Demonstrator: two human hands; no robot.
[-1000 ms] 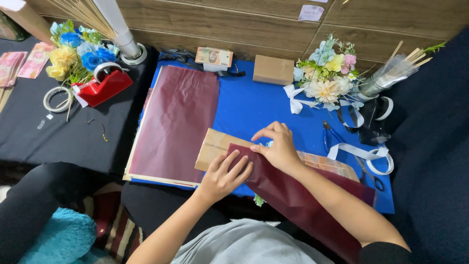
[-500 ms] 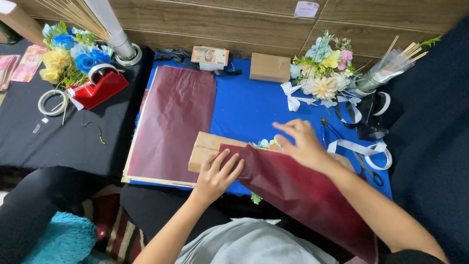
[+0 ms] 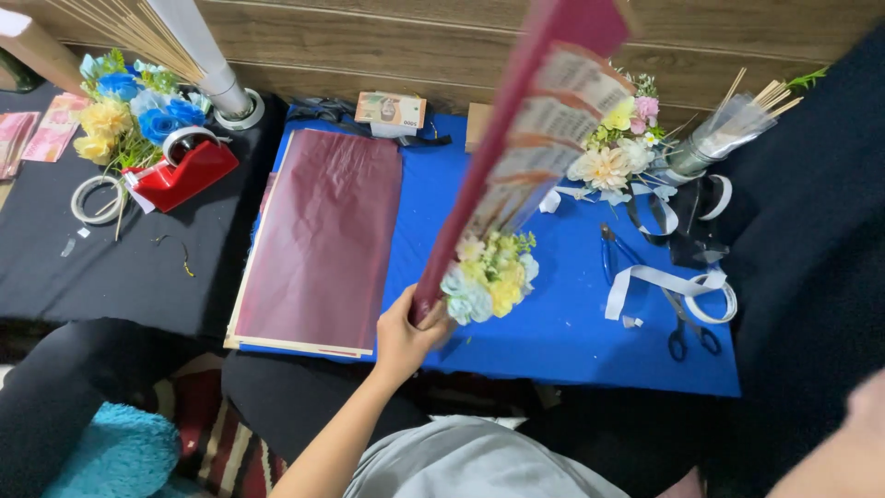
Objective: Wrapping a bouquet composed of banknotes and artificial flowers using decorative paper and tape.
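**Left hand lifting a wrapped banknote-and-flower bouquet over the blue work mat**

The left hand is clamped on the lower edge of the bouquet, a long fan of banknotes backed by maroon wrapping paper with a cluster of pale artificial flowers at its base. The bouquet stands tilted up from the hand toward the top of the view, blurred, and hides part of the blue mat and a brown box behind it. The right hand shows only as a blurred edge at the lower right corner; its grip cannot be told. On the mat lie a stack of maroon paper sheets, a banknote bundle, a flower bunch, white ribbon and scissors. On the black cloth to the left stand a red tape dispenser and blue-and-yellow flowers. Half a second earlier the bouquet lay flat on the mat under both hands; it is now raised and held by the left hand alone.
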